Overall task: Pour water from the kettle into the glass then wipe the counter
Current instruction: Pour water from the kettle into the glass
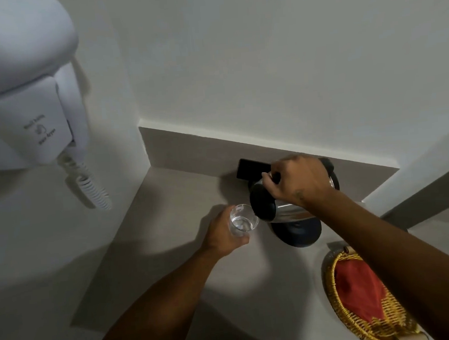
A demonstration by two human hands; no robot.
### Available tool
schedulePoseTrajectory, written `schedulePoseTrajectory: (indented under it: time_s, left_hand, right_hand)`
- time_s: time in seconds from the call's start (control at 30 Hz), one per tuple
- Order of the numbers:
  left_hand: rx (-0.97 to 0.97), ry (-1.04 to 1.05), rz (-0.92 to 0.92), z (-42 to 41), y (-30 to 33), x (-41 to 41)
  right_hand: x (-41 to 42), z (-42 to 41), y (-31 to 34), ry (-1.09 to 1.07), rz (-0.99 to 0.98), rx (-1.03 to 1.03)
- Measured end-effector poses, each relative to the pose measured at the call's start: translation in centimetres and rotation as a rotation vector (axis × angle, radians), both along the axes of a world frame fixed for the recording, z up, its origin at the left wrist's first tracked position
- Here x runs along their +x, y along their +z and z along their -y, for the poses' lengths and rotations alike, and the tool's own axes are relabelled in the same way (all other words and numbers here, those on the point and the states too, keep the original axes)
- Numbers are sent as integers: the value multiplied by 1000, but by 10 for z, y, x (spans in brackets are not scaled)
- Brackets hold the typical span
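A: We log the right hand (pixel 297 182) clenched on the handle of the steel kettle (pixel 279 206), tipped left above its dark base (pixel 298 232), spout at the rim of the glass (pixel 241 220).

B: Agreed. Left hand (pixel 222 235) wrapped round the glass, held over the grey counter (pixel 170 253). Some water in it.

A: We also note a wicker basket (pixel 345 318) with red cloth (pixel 359 290), near right.

White wall-mounted hair dryer (pixel 23 85) with coiled cord (pixel 90 184); wicker basket (pixel 361 322) holding red cloth (pixel 359 288).
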State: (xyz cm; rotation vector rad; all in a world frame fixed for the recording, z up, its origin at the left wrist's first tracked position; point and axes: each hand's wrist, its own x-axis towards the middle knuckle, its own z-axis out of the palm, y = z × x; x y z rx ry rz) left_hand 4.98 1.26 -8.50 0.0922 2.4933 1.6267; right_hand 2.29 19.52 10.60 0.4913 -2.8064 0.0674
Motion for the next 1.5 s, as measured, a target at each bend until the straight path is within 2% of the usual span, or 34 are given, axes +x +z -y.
schedulePoseTrajectory:
  time_s: [0.2, 0.6, 1.1, 1.5]
  left_hand:
    - [4, -8, -2, 1, 2, 1]
    - [-8, -4, -13, 1, 0, 1]
    - [-25, -22, -32, 2, 1, 1]
    - [-16, -17, -53, 1, -1, 0]
  right_hand:
    - [-2, 11, 9, 62, -45, 131]
    - [-5, 21, 25, 170, -131, 220]
    - [-7, 26, 42, 257, -167, 257]
    - [-8, 21, 43, 244, -173, 260]
